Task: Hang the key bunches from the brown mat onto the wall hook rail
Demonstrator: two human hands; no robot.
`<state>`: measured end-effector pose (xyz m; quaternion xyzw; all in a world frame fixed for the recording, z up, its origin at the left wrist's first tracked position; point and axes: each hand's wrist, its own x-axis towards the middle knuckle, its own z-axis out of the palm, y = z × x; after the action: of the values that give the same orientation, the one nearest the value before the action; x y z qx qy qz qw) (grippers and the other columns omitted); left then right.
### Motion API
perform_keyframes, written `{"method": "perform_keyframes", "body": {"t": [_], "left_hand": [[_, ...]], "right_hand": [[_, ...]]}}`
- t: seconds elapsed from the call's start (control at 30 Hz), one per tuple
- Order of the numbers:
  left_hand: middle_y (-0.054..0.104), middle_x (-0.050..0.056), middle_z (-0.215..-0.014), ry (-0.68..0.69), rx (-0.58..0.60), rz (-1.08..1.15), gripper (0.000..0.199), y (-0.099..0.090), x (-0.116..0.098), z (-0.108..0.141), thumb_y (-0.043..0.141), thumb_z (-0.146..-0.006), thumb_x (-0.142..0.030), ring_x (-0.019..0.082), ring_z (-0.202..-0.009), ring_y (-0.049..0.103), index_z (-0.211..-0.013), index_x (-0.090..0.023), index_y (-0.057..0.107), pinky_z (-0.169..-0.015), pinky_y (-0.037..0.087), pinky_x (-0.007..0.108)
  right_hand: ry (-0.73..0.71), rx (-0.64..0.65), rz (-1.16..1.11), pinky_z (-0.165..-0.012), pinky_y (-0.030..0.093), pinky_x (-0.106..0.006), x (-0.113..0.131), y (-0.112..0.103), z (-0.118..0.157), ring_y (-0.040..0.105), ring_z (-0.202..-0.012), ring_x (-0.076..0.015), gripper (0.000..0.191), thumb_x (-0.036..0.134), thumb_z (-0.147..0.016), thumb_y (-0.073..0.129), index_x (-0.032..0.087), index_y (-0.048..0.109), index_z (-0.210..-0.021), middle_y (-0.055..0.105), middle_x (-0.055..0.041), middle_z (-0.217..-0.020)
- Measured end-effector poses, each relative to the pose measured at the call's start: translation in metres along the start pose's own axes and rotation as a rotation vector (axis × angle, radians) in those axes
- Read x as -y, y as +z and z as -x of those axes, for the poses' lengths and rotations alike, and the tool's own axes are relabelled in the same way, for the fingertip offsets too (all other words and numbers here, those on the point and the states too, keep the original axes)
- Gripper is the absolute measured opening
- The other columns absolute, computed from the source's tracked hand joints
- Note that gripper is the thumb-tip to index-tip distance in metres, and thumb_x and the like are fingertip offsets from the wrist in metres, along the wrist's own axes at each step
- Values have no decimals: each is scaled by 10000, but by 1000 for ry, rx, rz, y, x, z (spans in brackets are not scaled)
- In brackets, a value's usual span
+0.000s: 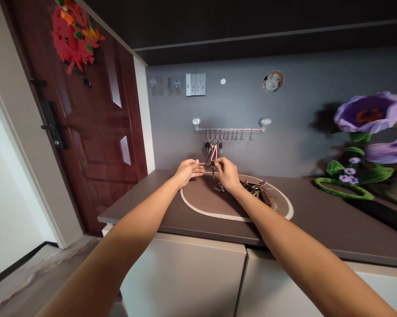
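1. Meeting over the far part of an oval mat (205, 200), the two hands work at a small bunch of keys (213, 167) held just above it.
2. The left hand (188, 172) has thumb and forefinger closed on the near-side end of a slim metal piece of that bunch; its other fingers are stretched out, loosely open, towards the right.
3. The right hand (228, 173) pinches the bunch from the right between thumb and fingertips, the remaining fingers curled in. Exactly which key or ring each hand grips is too small to tell.
4. Beneath the right hand, a few loose keys (221, 187) lie on the mat; farther right, partly behind the wrist, sits a dark heap of small items (257, 189).
5. Beyond the hands, on the far wall, a clear hook rail (231, 130) carries hanging keys (220, 147) at its left end, with a pink strap (214, 153) among them.
6. The mat rests on a brown worktop (317, 224). Purple flowers (372, 113) stand at its right end; to the left is a dark red door (102, 132) bearing a red ornament (73, 39).
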<state>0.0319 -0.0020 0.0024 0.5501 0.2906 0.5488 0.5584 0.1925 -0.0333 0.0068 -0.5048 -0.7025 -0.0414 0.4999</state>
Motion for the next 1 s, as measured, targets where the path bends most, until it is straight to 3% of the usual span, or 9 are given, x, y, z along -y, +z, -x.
{"method": "perform_keyframes", "body": {"t": [0.2, 0.33, 0.6, 0.83, 1.0], "left_hand": [[621, 60, -723, -26, 91, -135, 188, -2, 4, 1, 551, -764, -298, 107, -638, 608, -769, -120, 492, -689, 492, 300], [616, 45, -739, -30, 156, -266, 212, -1, 8, 3, 574, -740, -319, 92, -650, 596, -780, -129, 492, -668, 468, 263], [599, 30, -702, 74, 245, -478, 206, 0, 11, 4, 590, -710, -310, 93, -649, 555, -757, -122, 520, -654, 425, 237], [619, 70, -938, 338, 164, -558, 352, 5, 1, 7, 563, -710, -392, 147, -836, 554, -945, -132, 580, -802, 407, 283], [619, 51, -822, 380, 151, -562, 318, 8, -2, 8, 559, -700, -401, 136, -744, 547, -842, -120, 595, -731, 418, 261]], "right_hand": [[-10, 27, -186, -710, 402, -252, -4, 3, 0, 571, -741, -135, 163, 253, -819, 378, 184, 507, -891, 628, -33, -809], [-11, -8, -187, -722, 411, -251, -5, 2, -1, 574, -749, -131, 173, 245, -798, 405, 182, 547, -873, 634, -31, -827], [13, -22, -228, -698, 426, -247, -2, -7, -3, 583, -704, -131, 213, 316, -747, 496, 181, 602, -874, 654, -27, -797], [25, -20, -282, -623, 417, -235, -2, -6, -3, 548, -601, -119, 183, 332, -704, 530, 171, 610, -741, 621, -9, -665], [-50, -25, -243, -650, 408, -244, 0, -1, 1, 534, -652, -125, 143, 297, -679, 549, 174, 620, -696, 608, -29, -714]]}}
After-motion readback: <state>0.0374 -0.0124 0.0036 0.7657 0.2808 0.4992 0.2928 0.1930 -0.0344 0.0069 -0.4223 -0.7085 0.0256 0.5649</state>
